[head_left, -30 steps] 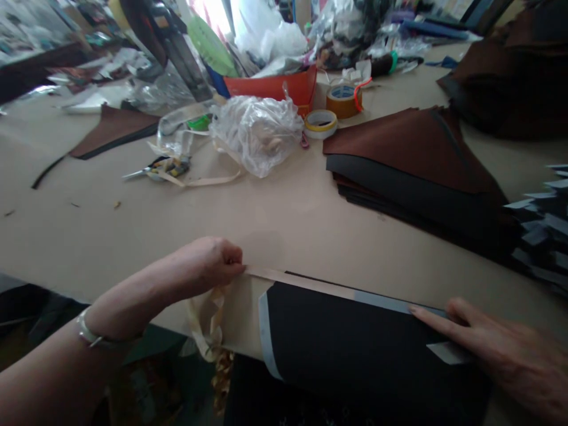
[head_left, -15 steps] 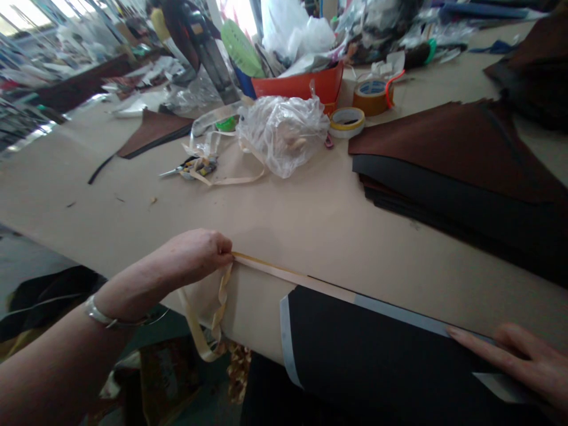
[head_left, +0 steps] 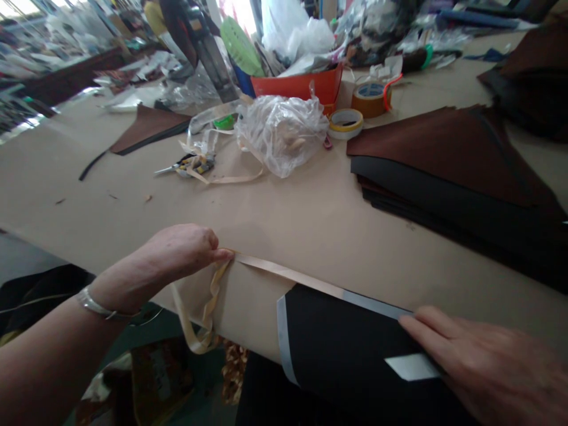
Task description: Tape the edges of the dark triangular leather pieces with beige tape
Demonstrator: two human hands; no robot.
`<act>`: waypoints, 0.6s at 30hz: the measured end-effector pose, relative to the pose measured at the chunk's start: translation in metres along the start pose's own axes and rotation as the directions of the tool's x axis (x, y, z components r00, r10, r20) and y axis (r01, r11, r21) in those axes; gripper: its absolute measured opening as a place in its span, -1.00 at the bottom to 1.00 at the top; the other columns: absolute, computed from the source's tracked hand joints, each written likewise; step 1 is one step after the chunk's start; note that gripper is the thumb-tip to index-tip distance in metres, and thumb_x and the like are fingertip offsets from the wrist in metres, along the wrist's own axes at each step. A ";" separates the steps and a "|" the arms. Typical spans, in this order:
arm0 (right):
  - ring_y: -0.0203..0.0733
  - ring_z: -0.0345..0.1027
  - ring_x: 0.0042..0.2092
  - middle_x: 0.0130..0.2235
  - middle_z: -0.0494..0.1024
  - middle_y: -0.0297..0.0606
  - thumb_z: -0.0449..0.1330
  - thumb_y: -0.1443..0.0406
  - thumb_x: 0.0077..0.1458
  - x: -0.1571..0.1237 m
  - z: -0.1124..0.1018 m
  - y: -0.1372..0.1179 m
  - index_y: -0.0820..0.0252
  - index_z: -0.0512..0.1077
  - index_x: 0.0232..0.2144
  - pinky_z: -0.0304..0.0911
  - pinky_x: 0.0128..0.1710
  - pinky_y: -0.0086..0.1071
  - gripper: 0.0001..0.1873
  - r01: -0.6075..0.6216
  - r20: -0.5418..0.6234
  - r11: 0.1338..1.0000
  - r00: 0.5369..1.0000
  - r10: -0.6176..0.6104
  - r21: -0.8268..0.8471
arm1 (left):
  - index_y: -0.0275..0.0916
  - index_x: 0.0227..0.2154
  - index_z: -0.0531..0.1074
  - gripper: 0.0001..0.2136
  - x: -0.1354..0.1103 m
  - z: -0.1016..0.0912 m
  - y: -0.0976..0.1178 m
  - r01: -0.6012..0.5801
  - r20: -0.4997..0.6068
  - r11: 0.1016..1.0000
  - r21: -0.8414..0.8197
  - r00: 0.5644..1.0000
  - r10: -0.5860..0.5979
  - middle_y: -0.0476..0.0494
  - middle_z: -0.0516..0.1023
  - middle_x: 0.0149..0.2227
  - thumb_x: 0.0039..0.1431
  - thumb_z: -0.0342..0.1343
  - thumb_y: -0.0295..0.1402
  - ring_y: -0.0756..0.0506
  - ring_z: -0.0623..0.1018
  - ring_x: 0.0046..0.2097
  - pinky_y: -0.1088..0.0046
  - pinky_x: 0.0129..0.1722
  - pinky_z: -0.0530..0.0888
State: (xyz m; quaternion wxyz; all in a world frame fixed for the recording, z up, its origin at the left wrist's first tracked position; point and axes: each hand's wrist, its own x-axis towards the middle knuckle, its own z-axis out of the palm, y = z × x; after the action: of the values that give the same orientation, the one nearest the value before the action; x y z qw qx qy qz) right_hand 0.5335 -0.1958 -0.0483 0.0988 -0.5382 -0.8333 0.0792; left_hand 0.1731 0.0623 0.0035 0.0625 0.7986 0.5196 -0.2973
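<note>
My left hand (head_left: 184, 251) pinches the end of a tan backing strip (head_left: 284, 273) that peels away from the top edge of a black sheet (head_left: 337, 349) lying over the table's near edge. The loose part of the strip curls down below my hand, past the edge. Grey tape (head_left: 377, 306) shows along the sheet's top edge where the strip has come off, and more grey tape runs down its left edge. My right hand (head_left: 483, 364) lies flat on the sheet at the right, fingers stretched out and pressing it down beside a small grey tape piece (head_left: 410, 367).
A stack of brown and black sheets (head_left: 448, 160) lies at the right. A crumpled plastic bag (head_left: 281, 133), scissors (head_left: 186, 167), two tape rolls (head_left: 346, 123) and an orange tub (head_left: 302, 87) sit at the back. The table (head_left: 133, 225) is covered in tan paper.
My left hand has drawn the strip further left, baring more grey tape. My right hand has slid left along the sheet's top edge.
</note>
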 end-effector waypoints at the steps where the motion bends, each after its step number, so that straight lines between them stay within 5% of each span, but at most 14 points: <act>1: -0.27 0.34 -0.48 -0.28 0.50 -0.22 -0.09 0.61 -0.15 0.016 -0.001 -0.008 0.19 0.40 -0.12 0.21 -0.54 -0.42 -0.44 0.042 0.021 0.999 0.999 -0.043 0.021 | -0.26 -0.57 0.47 -0.42 0.000 0.001 0.000 0.000 -0.008 1.000 0.000 1.000 0.000 -0.10 0.40 -0.60 0.09 -0.14 0.17 0.02 0.25 -0.57 0.47 -0.50 0.07; 6: -0.23 0.39 -0.41 -0.30 0.47 -0.22 -0.08 0.62 0.00 0.065 0.012 -0.022 0.27 0.37 -0.07 0.32 -0.45 -0.40 -0.52 0.121 0.027 0.989 0.992 -0.123 0.089 | -0.26 -0.55 0.49 -0.41 0.002 0.004 -0.002 0.011 -0.002 1.000 0.008 1.000 -0.011 -0.12 0.43 -0.57 0.07 -0.14 0.20 0.02 0.28 -0.55 0.47 -0.50 0.08; 18: -0.21 0.41 -0.37 -0.24 0.46 -0.20 -0.09 0.60 0.05 0.061 0.034 -0.015 0.28 0.27 0.08 0.41 -0.41 -0.34 -0.46 0.152 -0.025 0.985 0.988 -0.150 0.086 | -0.25 -0.63 0.43 -0.34 0.003 0.000 -0.010 0.093 -0.060 0.995 0.025 0.994 -0.091 -0.16 0.41 -0.61 -0.11 -0.11 0.34 -0.01 0.22 -0.61 0.43 -0.54 0.07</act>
State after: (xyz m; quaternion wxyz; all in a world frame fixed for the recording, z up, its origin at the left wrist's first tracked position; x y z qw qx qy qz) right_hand 0.4877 -0.1471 -0.0726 0.1359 -0.4693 -0.8664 0.1028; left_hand 0.1656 0.0687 0.0041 0.0221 0.7829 0.5533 -0.2836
